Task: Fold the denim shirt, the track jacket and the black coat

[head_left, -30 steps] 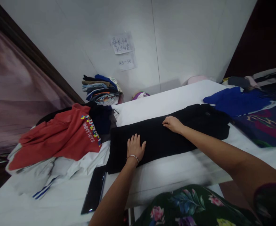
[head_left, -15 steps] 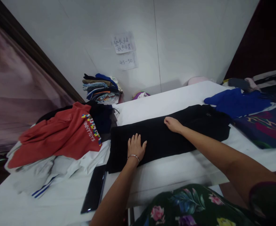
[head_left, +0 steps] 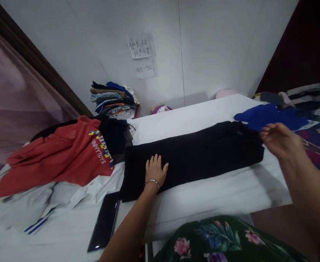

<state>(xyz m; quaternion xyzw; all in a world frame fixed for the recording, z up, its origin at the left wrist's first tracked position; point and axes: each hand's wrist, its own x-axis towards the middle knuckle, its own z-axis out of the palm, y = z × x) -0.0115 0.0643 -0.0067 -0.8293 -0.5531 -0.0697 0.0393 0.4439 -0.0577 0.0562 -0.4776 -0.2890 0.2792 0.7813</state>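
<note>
A long black garment (head_left: 192, 154) lies folded in a strip on the white-covered table. My left hand (head_left: 155, 170) rests flat on its left part, fingers outstretched, with a bracelet at the wrist. At the garment's right end is my right hand (head_left: 281, 140), blurred by motion, with its fingers curved. Whether these fingers touch or grip the cloth edge I cannot tell. A small mark (head_left: 239, 133) shows on the black cloth near that end.
A red top (head_left: 58, 156) lies over grey and white clothes at the left. A dark phone-like slab (head_left: 104, 222) lies by the garment's lower left corner. Folded clothes (head_left: 114, 100) are stacked by the wall. Blue cloth (head_left: 269, 114) lies at the right on the white table cover (head_left: 203, 194).
My right hand has moved from the middle of the black garment to its right end, and its closed fingers have loosened. My left hand stays flat on the cloth. The view has shifted slightly.
</note>
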